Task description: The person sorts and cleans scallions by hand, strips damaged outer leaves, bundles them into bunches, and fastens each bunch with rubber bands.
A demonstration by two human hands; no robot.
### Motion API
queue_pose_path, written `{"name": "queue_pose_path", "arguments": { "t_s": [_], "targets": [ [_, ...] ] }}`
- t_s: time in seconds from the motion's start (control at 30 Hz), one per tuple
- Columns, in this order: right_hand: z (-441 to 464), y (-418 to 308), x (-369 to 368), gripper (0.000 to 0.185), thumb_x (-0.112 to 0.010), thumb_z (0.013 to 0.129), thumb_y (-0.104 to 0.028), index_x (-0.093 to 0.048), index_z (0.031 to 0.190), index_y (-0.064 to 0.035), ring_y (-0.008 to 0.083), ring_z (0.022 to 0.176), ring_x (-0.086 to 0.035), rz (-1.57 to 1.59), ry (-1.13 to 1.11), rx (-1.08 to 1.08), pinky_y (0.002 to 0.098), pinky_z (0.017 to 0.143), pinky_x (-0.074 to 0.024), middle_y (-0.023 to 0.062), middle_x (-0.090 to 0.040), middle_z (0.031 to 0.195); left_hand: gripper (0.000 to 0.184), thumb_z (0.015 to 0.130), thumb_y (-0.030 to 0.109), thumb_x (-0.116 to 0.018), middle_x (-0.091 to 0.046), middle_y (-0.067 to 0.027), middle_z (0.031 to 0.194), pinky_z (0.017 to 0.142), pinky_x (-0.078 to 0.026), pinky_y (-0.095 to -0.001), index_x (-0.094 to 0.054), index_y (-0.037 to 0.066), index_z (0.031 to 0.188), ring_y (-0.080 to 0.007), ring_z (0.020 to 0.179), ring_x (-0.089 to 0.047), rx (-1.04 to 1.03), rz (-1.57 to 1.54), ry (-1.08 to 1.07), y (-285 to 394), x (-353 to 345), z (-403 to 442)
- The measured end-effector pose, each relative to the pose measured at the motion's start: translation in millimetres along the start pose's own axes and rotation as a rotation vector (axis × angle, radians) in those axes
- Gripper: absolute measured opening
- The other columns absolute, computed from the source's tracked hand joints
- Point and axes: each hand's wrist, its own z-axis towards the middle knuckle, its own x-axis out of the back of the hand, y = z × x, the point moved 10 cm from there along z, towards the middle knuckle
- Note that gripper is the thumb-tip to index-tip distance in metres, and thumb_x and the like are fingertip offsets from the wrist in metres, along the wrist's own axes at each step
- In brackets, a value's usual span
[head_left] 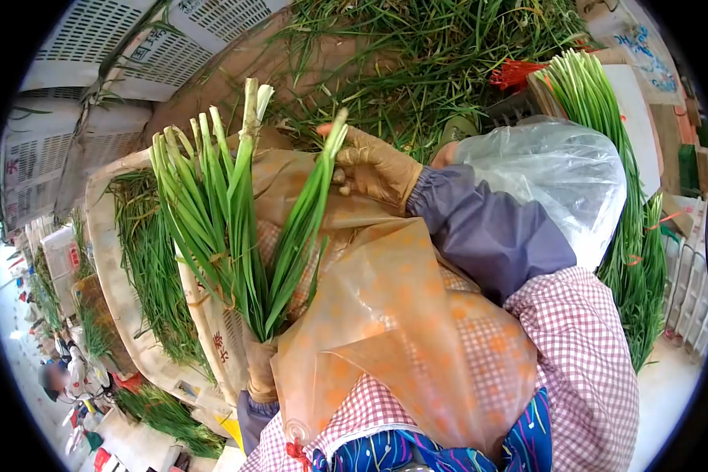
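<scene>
A bunch of green leafy stalks [232, 204] stands with its pale ends up in front of my body. My left hand [261, 371], in a brown glove, is at the lower end of the bunch, mostly hidden by the leaves. A few stalks [318, 185] lean apart from the bunch toward the right. Beside their pale tips is my right hand [375, 167], also in a brown glove, its fingers bent toward them; whether they grip the stalks is unclear. An orange-spotted translucent apron [377, 315] covers my front.
Loose green leaves [433, 71] cover the floor ahead. White crates [43, 165] stand at the left, near a sack-lined container [102, 212] of greens. A tied bundle [598, 102] lies at the right. Another person [75, 374] is far off at the lower left.
</scene>
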Motion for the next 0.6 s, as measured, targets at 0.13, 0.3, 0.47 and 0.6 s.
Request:
{"name": "queue_pose_path", "arguments": {
  "t_s": [0.13, 0.3, 0.47, 0.6],
  "targets": [
    [0.7, -9.1, -33.7, 0.039, -0.061, 0.088, -0.011, -0.052, 0.125, -0.0061, 0.0133, 0.075, -0.055, -0.097, -0.233, 0.043, 0.0276, 0.065, -0.0466, 0.005, -0.061, 0.091, 0.061, 0.081, 0.003, -0.063, -0.054, -0.0119, 0.122, 0.088, -0.049, -0.0326, -0.036, 0.004, 0.136, -0.0215, 0.107, -0.056, 0.034, 0.001, -0.075, -1.2, -11.8, 18.4],
    [-7.2, -35.9, -32.0, 0.022, -0.067, 0.084, -0.01, -0.066, 0.105, -0.0018, 0.014, 0.08, -0.062, -0.709, -0.107, 0.043, 0.0281, 0.071, -0.0517, 0.007, -0.067, 0.093, 0.06, 0.081, 0.004, -0.063, -0.056, -0.0114, 0.119, 0.086, -0.05, -0.0319, -0.038, 0.003, 0.135, -0.0208, 0.105, -0.057, 0.082, 0.003, -0.098, -3.1, -10.9, 18.9],
    [-9.3, -39.0, -28.6, 0.02, -0.071, 0.08, -0.007, -0.067, 0.099, -0.0011, 0.0136, 0.071, -0.065, -0.78, -0.083, 0.03, 0.0263, 0.064, -0.0538, 0.0075, -0.068, 0.086, 0.058, 0.08, 0.013, -0.067, -0.06, -0.0093, 0.109, 0.082, -0.049, -0.0299, -0.042, 0.001, 0.13, -0.0186, 0.097, -0.059, 0.098, 0.046, -0.084, -20.6, 4.5, 25.5],
    [-11.8, -37.7, -16.6, 0.016, -0.072, 0.08, -0.01, -0.068, 0.092, 0.0, 0.0126, 0.059, -0.063, -0.836, 0.013, -0.061, 0.0244, 0.052, -0.0513, 0.0079, -0.068, 0.076, 0.058, 0.08, 0.017, -0.069, -0.062, -0.0084, 0.104, 0.08, -0.049, -0.0292, -0.043, 0.0, 0.129, -0.0177, 0.093, -0.059, 0.103, 0.076, -0.095, -26.8, 6.7, 30.1]
  ]
}}
